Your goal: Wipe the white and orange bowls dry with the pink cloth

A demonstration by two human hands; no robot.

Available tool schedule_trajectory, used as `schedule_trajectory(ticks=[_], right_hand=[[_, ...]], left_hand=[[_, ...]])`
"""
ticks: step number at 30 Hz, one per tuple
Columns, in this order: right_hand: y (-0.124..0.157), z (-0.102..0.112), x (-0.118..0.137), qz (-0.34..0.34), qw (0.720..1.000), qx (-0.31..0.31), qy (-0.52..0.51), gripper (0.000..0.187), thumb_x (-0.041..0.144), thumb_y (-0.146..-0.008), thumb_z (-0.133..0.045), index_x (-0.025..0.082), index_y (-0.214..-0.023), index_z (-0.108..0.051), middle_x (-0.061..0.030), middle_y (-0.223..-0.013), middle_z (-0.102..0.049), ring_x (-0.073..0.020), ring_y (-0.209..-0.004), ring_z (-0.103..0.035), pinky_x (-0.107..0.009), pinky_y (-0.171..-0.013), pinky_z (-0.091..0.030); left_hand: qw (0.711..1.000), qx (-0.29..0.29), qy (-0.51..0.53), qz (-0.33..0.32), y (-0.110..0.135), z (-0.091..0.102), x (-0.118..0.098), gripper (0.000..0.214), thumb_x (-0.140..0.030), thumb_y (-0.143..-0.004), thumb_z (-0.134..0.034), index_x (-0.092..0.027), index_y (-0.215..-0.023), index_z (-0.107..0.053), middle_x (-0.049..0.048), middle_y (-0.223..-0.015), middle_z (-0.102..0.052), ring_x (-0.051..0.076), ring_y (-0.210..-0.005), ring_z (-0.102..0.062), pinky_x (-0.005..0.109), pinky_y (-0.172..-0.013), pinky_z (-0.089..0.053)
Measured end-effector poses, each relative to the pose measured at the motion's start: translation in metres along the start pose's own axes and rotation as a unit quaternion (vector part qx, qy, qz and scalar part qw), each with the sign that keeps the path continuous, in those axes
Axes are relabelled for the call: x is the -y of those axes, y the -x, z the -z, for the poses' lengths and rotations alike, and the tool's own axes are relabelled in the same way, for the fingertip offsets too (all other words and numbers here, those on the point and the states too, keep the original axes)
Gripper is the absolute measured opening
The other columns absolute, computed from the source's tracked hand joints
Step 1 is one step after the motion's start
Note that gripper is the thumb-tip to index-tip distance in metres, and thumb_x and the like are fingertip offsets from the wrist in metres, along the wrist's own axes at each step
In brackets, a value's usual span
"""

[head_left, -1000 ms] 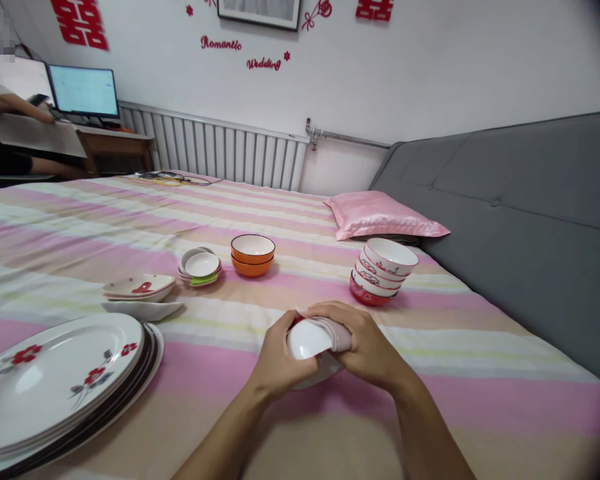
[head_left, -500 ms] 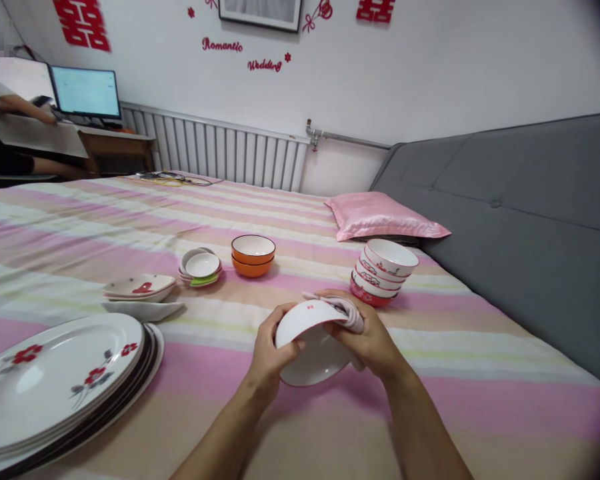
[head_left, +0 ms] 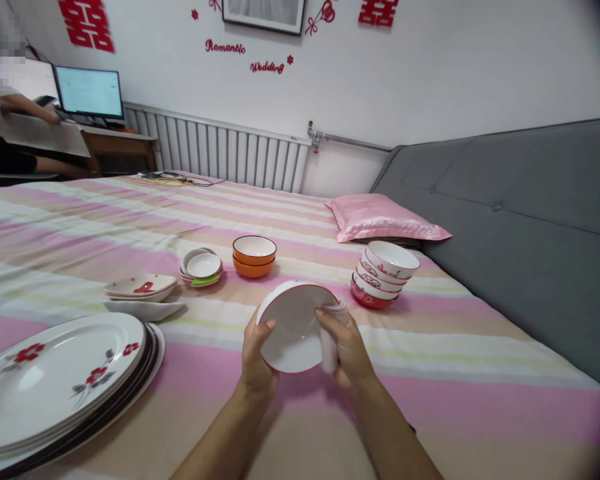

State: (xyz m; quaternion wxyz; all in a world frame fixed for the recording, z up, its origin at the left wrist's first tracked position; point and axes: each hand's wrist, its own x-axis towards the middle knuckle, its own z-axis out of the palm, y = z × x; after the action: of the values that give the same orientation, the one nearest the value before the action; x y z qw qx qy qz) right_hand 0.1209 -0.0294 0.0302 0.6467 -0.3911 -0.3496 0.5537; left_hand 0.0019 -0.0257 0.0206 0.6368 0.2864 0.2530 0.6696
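Note:
A white bowl with a red rim (head_left: 293,327) is held up above the striped bedsheet, its inside tilted toward me. My left hand (head_left: 256,357) grips its left edge, thumb on the inner wall. My right hand (head_left: 344,347) presses a folded pale cloth (head_left: 330,337) against the bowl's right inner side, fingers closed on the cloth. Just beyond stands a leaning stack of red-patterned white bowls (head_left: 384,272).
A stack of large flowered plates (head_left: 55,383) lies at the left. Small dishes (head_left: 140,288), little saucers (head_left: 201,268) and orange bowls (head_left: 253,255) sit farther back. A pink pillow (head_left: 383,217) and grey headboard (head_left: 520,220) are on the right. A person sits at a desk far left.
The bowl has been turned from rim-down to facing me and lifted a little. The cloth has moved from the outside of the bowl to its inner right side.

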Motion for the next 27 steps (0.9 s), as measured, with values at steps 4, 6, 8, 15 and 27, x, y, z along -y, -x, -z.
schedule_trajectory(ticks=[4, 6, 8, 15, 27], right_hand=[[0.004, -0.011, -0.010, -0.035, 0.998, -0.045, -0.030, 0.044, 0.032, -0.065, -0.073, 0.019, -0.104, -0.057, -0.0036, -0.090, -0.072, -0.0237, -0.085, -0.068, -0.036, -0.078, -0.054], [0.006, -0.015, -0.013, -0.040, 0.997, -0.055, -0.035, 0.043, 0.032, -0.065, -0.073, 0.020, -0.103, -0.056, -0.0035, -0.090, -0.071, -0.0240, -0.084, -0.068, -0.036, -0.075, -0.055], [0.007, -0.018, -0.014, -0.045, 0.996, -0.063, -0.040, 0.039, 0.031, -0.064, -0.072, 0.020, -0.098, -0.057, -0.0032, -0.088, -0.071, -0.0240, -0.083, -0.068, -0.035, -0.072, -0.055], [0.016, -0.030, -0.017, -0.080, 0.988, -0.082, -0.101, 0.040, 0.027, -0.059, -0.075, 0.019, -0.095, -0.059, -0.0024, -0.084, -0.072, -0.0228, -0.078, -0.068, -0.032, -0.068, -0.054], [0.005, -0.016, -0.012, -0.058, 0.988, -0.123, -0.067, 0.040, 0.021, -0.055, -0.073, 0.017, -0.091, -0.059, -0.0030, -0.078, -0.072, -0.0214, -0.074, -0.067, -0.031, -0.070, -0.052]], left_hand=[[0.996, -0.082, 0.037, -0.007, 0.000, -0.005, -0.001, 0.047, -0.036, -0.064, -0.064, -0.014, -0.106, -0.066, 0.0063, -0.085, -0.072, 0.027, -0.080, -0.067, 0.034, -0.069, -0.052], [0.993, -0.108, 0.038, -0.011, 0.001, -0.008, -0.001, 0.047, -0.038, -0.064, -0.064, -0.014, -0.105, -0.066, 0.0063, -0.085, -0.072, 0.028, -0.080, -0.067, 0.035, -0.070, -0.052], [0.992, -0.116, 0.035, -0.015, 0.002, -0.010, 0.000, 0.047, -0.039, -0.065, -0.063, -0.014, -0.105, -0.066, 0.0065, -0.085, -0.072, 0.027, -0.080, -0.067, 0.035, -0.071, -0.052], [0.991, -0.110, 0.068, -0.046, 0.008, -0.012, 0.004, 0.044, -0.037, -0.067, -0.064, -0.016, -0.106, -0.063, 0.0036, -0.080, -0.070, 0.023, -0.077, -0.066, 0.031, -0.069, -0.051], [1.000, 0.001, -0.011, -0.027, 0.006, -0.006, 0.006, 0.052, -0.037, -0.074, -0.064, -0.018, -0.122, -0.055, 0.0075, -0.102, -0.068, 0.026, -0.096, -0.063, 0.032, -0.078, -0.049]])
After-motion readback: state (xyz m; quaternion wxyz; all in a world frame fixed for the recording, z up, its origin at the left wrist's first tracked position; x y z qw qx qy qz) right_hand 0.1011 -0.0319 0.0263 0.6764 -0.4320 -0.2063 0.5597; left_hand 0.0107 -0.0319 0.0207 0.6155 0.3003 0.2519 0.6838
